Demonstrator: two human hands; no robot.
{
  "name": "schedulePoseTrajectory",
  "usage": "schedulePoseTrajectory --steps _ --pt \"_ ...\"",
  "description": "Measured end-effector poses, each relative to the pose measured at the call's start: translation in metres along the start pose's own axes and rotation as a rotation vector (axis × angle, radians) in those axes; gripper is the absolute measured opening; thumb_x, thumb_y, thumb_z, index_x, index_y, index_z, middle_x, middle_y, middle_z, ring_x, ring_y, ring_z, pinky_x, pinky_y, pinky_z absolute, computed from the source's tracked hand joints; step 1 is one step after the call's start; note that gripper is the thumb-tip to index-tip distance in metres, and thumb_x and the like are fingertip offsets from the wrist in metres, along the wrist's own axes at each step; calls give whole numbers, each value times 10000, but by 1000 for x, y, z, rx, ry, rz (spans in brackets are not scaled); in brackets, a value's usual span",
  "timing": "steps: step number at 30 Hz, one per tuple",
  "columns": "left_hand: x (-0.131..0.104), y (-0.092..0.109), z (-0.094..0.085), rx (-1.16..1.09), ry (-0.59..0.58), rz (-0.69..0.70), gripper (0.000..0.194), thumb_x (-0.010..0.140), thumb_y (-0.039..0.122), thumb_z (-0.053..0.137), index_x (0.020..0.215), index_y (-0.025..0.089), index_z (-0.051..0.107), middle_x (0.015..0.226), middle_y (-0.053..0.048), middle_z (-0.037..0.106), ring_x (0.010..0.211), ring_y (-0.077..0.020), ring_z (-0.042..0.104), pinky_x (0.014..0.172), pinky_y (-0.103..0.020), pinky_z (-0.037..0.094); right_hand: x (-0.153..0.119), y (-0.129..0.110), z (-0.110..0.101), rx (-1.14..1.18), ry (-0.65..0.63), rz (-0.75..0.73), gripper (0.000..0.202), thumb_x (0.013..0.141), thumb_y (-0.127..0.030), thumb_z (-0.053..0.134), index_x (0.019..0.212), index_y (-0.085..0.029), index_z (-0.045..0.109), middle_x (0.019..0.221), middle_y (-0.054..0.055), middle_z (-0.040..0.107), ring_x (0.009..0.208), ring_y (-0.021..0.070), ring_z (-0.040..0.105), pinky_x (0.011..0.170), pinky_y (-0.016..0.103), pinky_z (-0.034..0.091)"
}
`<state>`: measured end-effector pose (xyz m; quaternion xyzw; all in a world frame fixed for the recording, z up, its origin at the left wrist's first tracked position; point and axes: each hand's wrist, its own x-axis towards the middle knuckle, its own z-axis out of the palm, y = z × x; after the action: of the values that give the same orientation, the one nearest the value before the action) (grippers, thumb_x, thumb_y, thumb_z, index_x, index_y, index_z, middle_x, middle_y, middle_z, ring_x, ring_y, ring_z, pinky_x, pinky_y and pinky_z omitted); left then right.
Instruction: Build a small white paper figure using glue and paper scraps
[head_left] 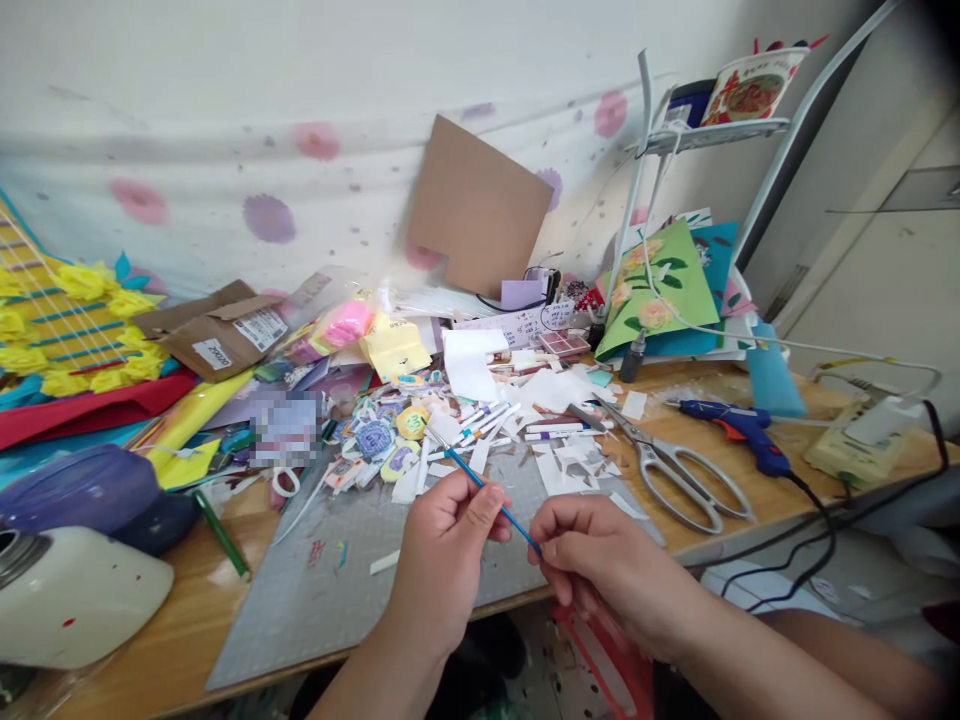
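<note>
1. Head view, the thing in hand: a thin blue stick [491, 497], perhaps a tightly rolled paper strip or a fine brush handle; it is too slim here to tell which. It slants from 10 o'clock, over the grey cutting mat [315, 590], down to 4 o'clock, at the middle of the frame.
2. Handling, as a judgement: it looks very light and narrow, stiff along its length yet easy to bend or crush, so it wants a soft fingertip pinch rather than a fist. The best hold is near each end, as it is held now.
3. Left hand [448, 535]: closed in a pinch, thumb and forefinger gripping the stick about its middle, the other fingers curled under; the wrist comes up from 6 o'clock.
4. Right hand [592, 560]: also closed, its fingertips pinching the lower end, knuckles up; the forearm runs off toward 4 o'clock.
5. Around them: paper scraps [559, 465] at 12 o'clock, grey scissors [679, 475] at 2 o'clock, and a blue glue gun [739, 430] beyond those.
</note>
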<state>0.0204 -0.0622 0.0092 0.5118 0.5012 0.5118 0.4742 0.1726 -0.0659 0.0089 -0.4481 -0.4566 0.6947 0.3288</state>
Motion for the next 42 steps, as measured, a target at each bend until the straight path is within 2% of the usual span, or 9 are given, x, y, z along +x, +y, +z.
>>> schedulePoseTrajectory --steps 7,11,18,24,27,30,33,42 --pt "-2 2 6 98 63 63 290 789 364 610 588 164 549 508 45 546 514 -97 493 529 -210 367 -2 3 3 -87 15 -48 79 574 -214 432 615 -193 496 402 -100 434 342 45 328 371 174 283" --pt "-4 2 9 86 109 92 325 785 382 615 557 173 516 499 52 532 507 -90 455 522 -209 347 -5 1 3 -2 19 -29 121 545 -209 417 602 -187 522 350 -103 400 320 46 295 357 181 230" --pt "-5 2 14 83 106 106 301 781 383 619 578 176 538 517 41 561 523 -102 486 530 -215 362 -8 2 0 103 60 -37 145 501 -166 430 566 -162 559 393 -67 469 307 33 312 330 172 190" --pt "-3 2 15 72 100 97 285 770 382 620 591 174 545 508 36 562 512 -112 503 531 -221 377 -12 -3 -8 174 47 26 159 543 -209 500 620 -132 616 341 -45 485 272 40 313 312 175 163" --pt "-3 2 17 108 99 97 294 759 388 624 579 173 534 506 37 541 505 -109 476 514 -217 367 -12 -4 -8 140 42 12 125 587 -240 533 612 -140 603 343 -54 469 281 40 304 317 180 157" --pt "-3 2 20 180 116 127 309 750 383 622 549 179 504 498 44 489 500 -104 424 496 -214 340 -10 -2 -6 71 68 -7 59 561 -195 495 566 -168 547 359 -73 437 312 42 297 322 180 152" --pt "-4 0 22 203 127 151 325 747 377 623 534 186 471 499 52 442 500 -100 382 492 -214 324 -9 1 -6 48 69 -28 101 526 -179 439 547 -175 537 368 -74 428 325 48 304 330 184 159" --pt "-9 2 26 218 130 184 315 746 367 625 544 183 469 513 48 425 507 -97 365 487 -214 312 -13 4 -10 35 57 -61 133 494 -149 409 529 -169 536 366 -72 415 340 49 294 367 193 193"
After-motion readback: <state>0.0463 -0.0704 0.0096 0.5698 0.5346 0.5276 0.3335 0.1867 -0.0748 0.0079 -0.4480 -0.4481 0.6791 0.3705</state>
